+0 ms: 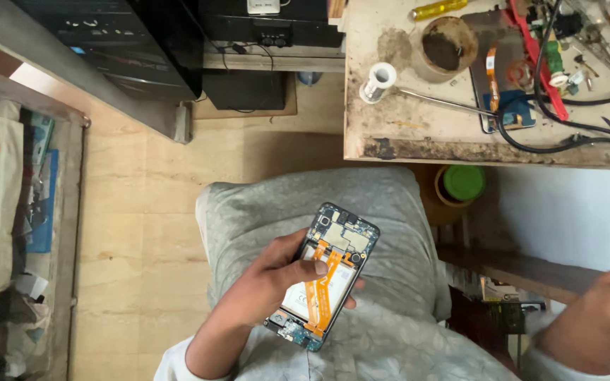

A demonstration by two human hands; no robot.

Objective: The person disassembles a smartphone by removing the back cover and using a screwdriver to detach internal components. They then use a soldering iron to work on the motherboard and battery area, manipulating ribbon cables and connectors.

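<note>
The floor [142, 233] of pale stone tile fills the left and centre of the view, with a cluttered shelf unit [8, 233] along its left edge and dark electronic cabinets [150, 42] at the top. The counter [418, 120], a stained and worn pale surface, occupies the upper right. The person's lap, covered in grey trousers [390, 212], lies in the lower centre, just below the counter's front edge. On the counter, a round dirty container [448, 44] stands near the back; a second opened phone [503, 92] with an orange ribbon cable lies to its right, crossed by black cables [566, 137] and a red tool [534, 53]. A white solder spool [378, 81] stands near the counter's left edge, and a yellow-handled screwdriver [438, 8] lies at the top. A green-lidded can [462, 183] sits under the counter edge. The opened phone [326, 275], back cover removed, is held above the lap, tilted, with its white battery, circuit board and orange flex cable [323, 282] exposed. The left hand [277, 282] has its grip closed around the opened phone from the left side, thumb pressed on the flex cable. The right hand [605, 317] is at the lower right, well apart from the opened phone and blurred; the state of its grip cannot be determined.
</note>
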